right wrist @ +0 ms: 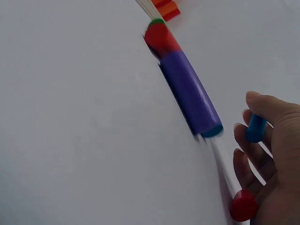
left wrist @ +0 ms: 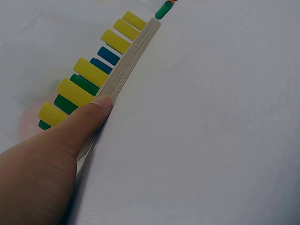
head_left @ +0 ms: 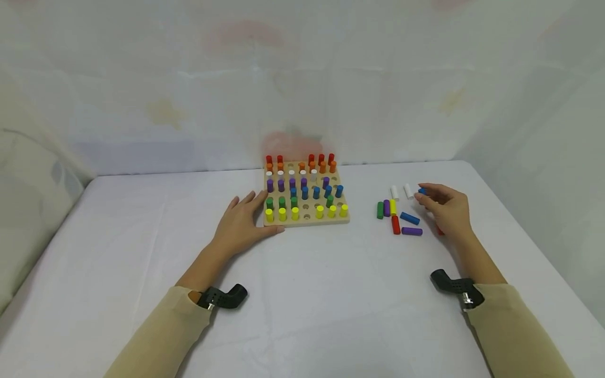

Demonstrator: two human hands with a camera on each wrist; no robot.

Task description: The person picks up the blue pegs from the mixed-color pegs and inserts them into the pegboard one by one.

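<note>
Right hand (head_left: 446, 207) pinches blue peg (head_left: 422, 191) at fingertips.

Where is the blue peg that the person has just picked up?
In the head view, the blue peg is pinched in the right hand, right of the peg board, beside two white pegs.

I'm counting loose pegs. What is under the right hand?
A red peg shows partly under the right hand, whose fingers pinch a blue peg. Any others beneath the palm are covered.
</note>
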